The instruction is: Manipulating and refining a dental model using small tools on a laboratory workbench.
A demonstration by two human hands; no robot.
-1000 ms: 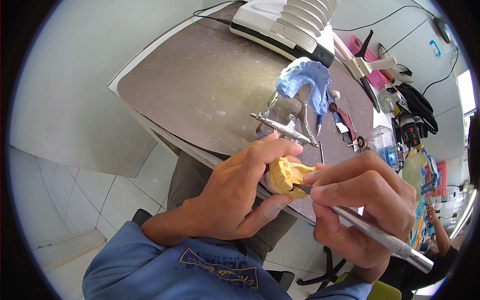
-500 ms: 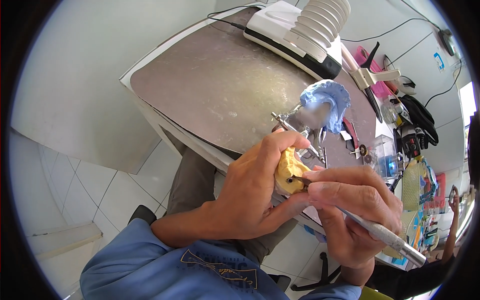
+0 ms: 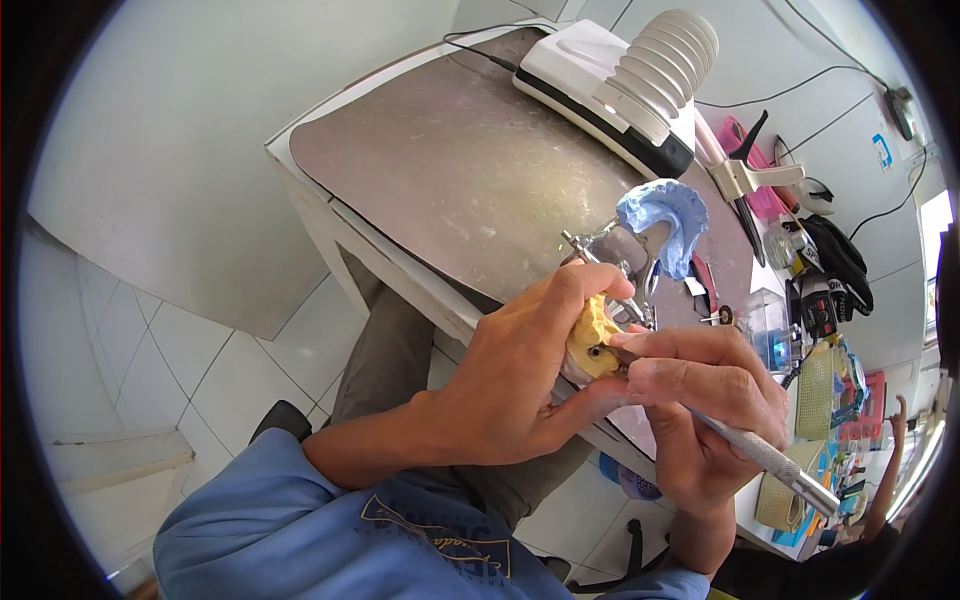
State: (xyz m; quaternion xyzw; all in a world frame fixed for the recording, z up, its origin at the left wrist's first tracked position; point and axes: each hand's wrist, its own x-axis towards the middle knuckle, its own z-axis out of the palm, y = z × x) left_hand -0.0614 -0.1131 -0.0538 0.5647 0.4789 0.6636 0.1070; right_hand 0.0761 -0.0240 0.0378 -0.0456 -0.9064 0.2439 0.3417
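Observation:
My left hand [image 3: 500, 375] is closed around a yellow plaster dental cast [image 3: 590, 335], thumb and fingers on its sides. A small dark round hole shows in the cast's face. In a pen grip, my right hand [image 3: 715, 400] holds a metal carving tool [image 3: 775, 460] with a knurled handle slanting down to the right. Its working end meets the cast beside the hole, partly hidden by my fingertips. Just beyond my hands, a blue dental cast [image 3: 665, 215] sits on a metal articulator [image 3: 580, 245] on the desk.
A white machine with a ribbed hose [image 3: 665, 65] stands at the desk's far side. To the right are a dispensing gun [image 3: 750, 175], a clear plastic box [image 3: 765, 320] and a yellow basket [image 3: 820, 385]. Another person's arm [image 3: 890, 460] shows at the far right.
The view has shifted slightly, so the desk and its items sit lower and further right. The tool's working end has shifted slightly away from the hole; both hands keep their grips.

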